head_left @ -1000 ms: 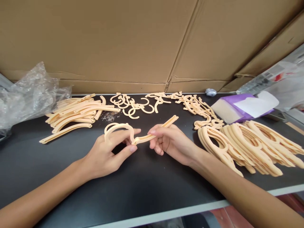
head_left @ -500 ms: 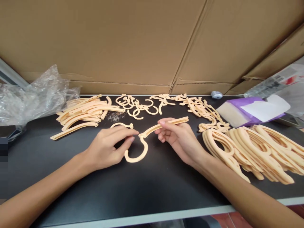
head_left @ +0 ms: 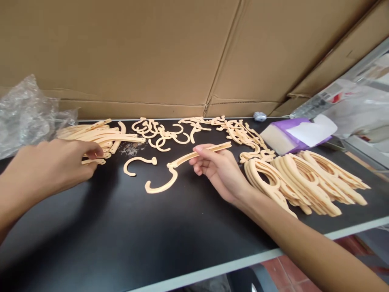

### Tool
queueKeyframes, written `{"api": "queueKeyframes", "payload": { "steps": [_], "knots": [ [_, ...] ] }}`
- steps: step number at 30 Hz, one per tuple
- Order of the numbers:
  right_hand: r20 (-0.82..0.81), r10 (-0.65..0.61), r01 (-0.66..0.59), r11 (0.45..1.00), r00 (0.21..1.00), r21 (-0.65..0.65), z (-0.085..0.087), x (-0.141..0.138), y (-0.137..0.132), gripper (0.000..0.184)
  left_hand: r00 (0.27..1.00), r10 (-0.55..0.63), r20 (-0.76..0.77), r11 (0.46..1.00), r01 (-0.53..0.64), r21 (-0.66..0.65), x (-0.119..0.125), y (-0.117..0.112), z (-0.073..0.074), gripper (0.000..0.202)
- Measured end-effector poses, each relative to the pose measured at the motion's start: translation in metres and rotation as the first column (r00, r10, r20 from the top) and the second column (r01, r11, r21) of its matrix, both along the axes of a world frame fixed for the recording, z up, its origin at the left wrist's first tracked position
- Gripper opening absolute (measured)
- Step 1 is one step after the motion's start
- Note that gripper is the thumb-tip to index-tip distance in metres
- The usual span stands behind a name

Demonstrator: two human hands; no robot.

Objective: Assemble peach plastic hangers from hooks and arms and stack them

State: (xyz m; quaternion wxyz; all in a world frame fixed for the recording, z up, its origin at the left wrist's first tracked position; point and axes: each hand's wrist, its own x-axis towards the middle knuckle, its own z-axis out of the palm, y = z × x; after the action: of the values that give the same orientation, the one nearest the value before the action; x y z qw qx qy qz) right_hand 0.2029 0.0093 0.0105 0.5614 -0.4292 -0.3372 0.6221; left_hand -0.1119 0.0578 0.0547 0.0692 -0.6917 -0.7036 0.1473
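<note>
My right hand (head_left: 214, 166) pinches a pale, grooved plastic hanger arm (head_left: 185, 157) between thumb and fingers. A curved hanger hook (head_left: 162, 188) is joined to that arm's left end and points down and left over the black table. At the left, my left hand (head_left: 65, 162) is at the pile of loose hanger arms (head_left: 100, 134). Its thumb and fingers are apart on either side of the nearest arm (head_left: 96, 161), which still lies in place. Another hook (head_left: 133, 161) lies alone between the hands.
Loose hooks (head_left: 159, 132) and smaller curved pieces (head_left: 240, 132) lie along the back, below a cardboard wall (head_left: 136, 52). Stacked hanger parts (head_left: 291, 178) and a purple tissue pack (head_left: 288, 132) are at the right. Crumpled clear plastic (head_left: 27, 113) sits at the left.
My left hand has left the joined hook and moved left to the pile of hanger arms. My right hand keeps hold of the arm with its hook. The view has turned slightly right.
</note>
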Motion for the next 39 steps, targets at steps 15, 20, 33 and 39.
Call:
{"api": "queueKeyframes", "payload": {
  "steps": [15, 20, 33, 39],
  "knots": [
    [0.009, 0.015, -0.015, 1.000, 1.000, -0.006, -0.003, 0.000, 0.001, 0.027, 0.840, -0.090, 0.535, 0.923, 0.273, -0.273, 0.020, -0.013, -0.004, 0.048],
    [0.011, 0.016, -0.016, 1.000, 1.000, -0.015, -0.002, 0.000, 0.000, 0.026, 0.825, -0.118, 0.553, 0.911, 0.311, -0.271, 0.022, -0.013, -0.007, 0.046],
    [0.028, 0.023, -0.023, 1.000, 0.999, -0.017, -0.002, 0.001, 0.000, 0.028, 0.792, -0.200, 0.576, 0.894, 0.388, -0.223, 0.015, -0.009, -0.015, 0.039],
    [0.037, 0.015, -0.014, 1.000, 0.999, -0.023, -0.001, 0.001, 0.000, 0.027, 0.779, -0.225, 0.586, 0.896, 0.401, -0.189, 0.019, -0.014, -0.012, 0.032]
  ]
}}
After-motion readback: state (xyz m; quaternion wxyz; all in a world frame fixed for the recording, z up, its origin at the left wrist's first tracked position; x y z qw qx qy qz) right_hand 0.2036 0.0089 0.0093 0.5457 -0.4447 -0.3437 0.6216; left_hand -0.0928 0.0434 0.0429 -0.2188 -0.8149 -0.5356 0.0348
